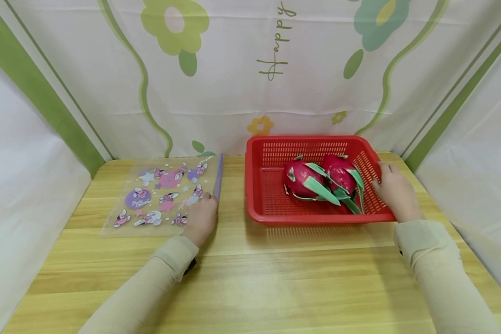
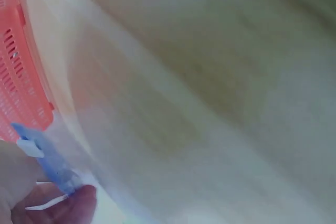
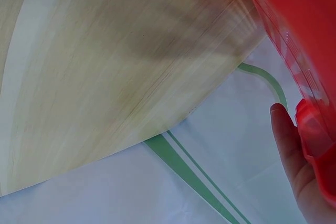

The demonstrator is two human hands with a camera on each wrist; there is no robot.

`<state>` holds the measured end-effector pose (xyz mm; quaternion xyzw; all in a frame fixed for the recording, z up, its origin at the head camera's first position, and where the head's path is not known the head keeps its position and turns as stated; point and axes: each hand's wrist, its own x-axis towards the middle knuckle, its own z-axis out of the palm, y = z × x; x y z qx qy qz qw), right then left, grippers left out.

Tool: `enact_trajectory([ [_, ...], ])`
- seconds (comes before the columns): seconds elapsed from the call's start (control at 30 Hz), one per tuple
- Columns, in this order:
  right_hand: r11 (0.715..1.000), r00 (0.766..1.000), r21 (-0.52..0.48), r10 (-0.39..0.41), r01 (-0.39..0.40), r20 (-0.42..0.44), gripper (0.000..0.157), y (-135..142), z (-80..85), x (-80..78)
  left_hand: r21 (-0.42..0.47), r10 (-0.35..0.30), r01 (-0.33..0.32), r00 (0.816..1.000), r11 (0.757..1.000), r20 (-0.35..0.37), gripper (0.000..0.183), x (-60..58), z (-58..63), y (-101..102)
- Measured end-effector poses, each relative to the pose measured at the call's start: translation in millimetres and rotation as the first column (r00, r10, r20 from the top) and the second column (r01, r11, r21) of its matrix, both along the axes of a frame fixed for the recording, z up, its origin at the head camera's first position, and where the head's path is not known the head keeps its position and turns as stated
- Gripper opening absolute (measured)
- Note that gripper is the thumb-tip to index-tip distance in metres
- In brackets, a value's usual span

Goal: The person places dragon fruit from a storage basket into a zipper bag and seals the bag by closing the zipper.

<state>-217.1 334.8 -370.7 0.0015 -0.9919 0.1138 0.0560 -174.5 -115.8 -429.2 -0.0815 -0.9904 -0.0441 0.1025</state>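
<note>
A clear zip bag (image 1: 167,195) printed with pink and purple cartoon figures lies flat on the left of the table. My left hand (image 1: 202,218) pinches its purple zip edge (image 1: 219,178); the left wrist view shows thumb and fingers on that strip (image 2: 55,166) beside a white slider (image 2: 30,148). To the right is a red plastic basket (image 1: 254,185), with my right hand (image 1: 396,192) gripping its right rim. Inside it, two dragon fruits (image 1: 302,178) with long green leaf-like scales lie side by side. In the right wrist view, fingers (image 3: 289,150) rest along the basket's outer side.
Both things are on a light wood table (image 1: 275,278). A white cloth backdrop (image 1: 225,93) with printed flowers rises right behind the table. White cloth also hangs along the left and right sides. Wooden surface separates the bag's zip edge from the basket.
</note>
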Motion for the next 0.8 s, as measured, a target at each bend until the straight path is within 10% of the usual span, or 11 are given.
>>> enact_trajectory([
  [0.8,1.0,1.0,0.015,-0.001,0.001,0.006,0.054,0.5,-0.5,-0.8,-0.073,0.14,-0.138,0.99,0.988,0.029,0.037,9.0,13.6,-0.1],
])
